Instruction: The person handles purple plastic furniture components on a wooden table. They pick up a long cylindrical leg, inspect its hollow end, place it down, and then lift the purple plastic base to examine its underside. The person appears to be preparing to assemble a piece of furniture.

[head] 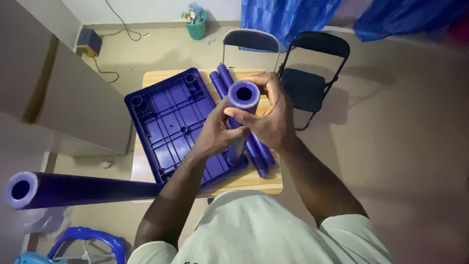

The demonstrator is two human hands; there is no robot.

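- Centrally, both hands wrapped around one upright purple tube (243, 98), hollow open end facing up toward the camera.
- Left hand (215, 131) gripping the tube's side from 8 o'clock, fingers curled round it, thumb pressed just below the rim.
- Right hand (270, 115) clasping from 3 o'clock, fingers curving over the far side near the rim, thumb crossing the front.
- Tube's lower end down at a corner socket of the tray (168, 122); whether seated in it, cannot tell.
- Tray: purple, rectangular, ribbed underside up, lying on a small wooden table (254, 182), round sockets at its corners.
- More tubes (221, 80) lying on the table beside the tray, running from 12 o'clock toward 5 o'clock under the hands.
- Another long tube (73, 189) jutting out toward 9 o'clock, open end nearest the camera, standing off the tray's near corner.
- Two black folding chairs (312, 73) beyond the table at 1 o'clock.
- Green bin (197, 27) against the wall at 12 o'clock.
- Blue cloth (288, 17) hanging at 1 o'clock.
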